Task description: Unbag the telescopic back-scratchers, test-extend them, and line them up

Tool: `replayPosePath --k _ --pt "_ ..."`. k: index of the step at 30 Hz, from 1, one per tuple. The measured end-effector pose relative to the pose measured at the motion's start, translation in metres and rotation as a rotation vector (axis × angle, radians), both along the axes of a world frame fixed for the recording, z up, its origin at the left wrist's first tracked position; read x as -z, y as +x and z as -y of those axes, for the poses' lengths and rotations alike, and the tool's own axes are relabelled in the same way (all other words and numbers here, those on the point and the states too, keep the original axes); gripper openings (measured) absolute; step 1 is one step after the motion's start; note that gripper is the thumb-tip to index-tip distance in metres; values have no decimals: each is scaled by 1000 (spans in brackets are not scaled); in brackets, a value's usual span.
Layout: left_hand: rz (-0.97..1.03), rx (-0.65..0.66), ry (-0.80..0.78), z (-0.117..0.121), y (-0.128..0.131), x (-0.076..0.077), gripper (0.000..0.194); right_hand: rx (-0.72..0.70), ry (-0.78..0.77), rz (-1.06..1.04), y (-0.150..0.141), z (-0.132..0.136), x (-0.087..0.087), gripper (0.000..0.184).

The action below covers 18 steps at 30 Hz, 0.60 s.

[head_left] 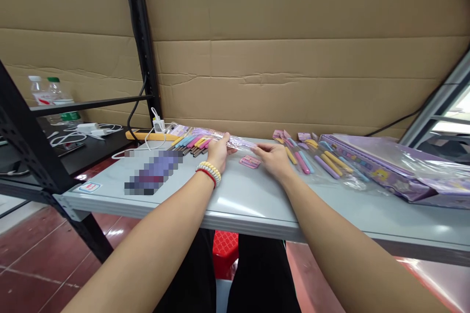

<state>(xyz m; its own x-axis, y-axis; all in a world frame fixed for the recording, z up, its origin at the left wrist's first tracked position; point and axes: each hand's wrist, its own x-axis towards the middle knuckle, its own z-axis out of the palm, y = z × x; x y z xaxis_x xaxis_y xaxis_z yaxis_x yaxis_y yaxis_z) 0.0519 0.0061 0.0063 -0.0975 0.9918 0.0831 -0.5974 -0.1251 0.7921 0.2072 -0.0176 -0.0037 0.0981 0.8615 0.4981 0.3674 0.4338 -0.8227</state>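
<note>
My left hand (219, 150), with bead bracelets at the wrist, grips a clear purple-tinted plastic bag (237, 141) lying on the grey table (257, 200). My right hand (273, 157) holds the same bag at its right end, fingers curled. A small pink eraser pack (250, 161) lies between my hands. Left of my left hand is a row of pastel-capped pens (191, 144). To the right of my right hand lie several loose pens (312, 159) in yellow, pink, blue and purple.
A stack of purple stationery boxes in plastic wrap (389, 168) fills the table's right side. A black rack post (141, 44) stands at the left, with chargers and cables (88, 132) and water bottles (55, 95) on a black shelf. Cardboard (293, 68) walls the back.
</note>
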Motion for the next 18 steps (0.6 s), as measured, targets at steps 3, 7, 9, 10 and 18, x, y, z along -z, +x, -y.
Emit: replayPosePath --k 3,7,9,10,18 --pt "41 -35 -10 -1 -3 -2 17 17 -34 -91 3 0 -2 32" --pt "110 -164 -71 -3 -6 -4 14 23 -69 -300 9 -2 -5 28" --pt "142 -200 -78 -4 -7 -5 14 35 -92 -394 10 -3 -6 27" --pt "155 -202 -71 -4 -7 -5 14 41 -101 -429 10 -3 -7 26" --pt "181 -37 -5 -2 -4 -3 19 7 -72 8 2 3 0 32"
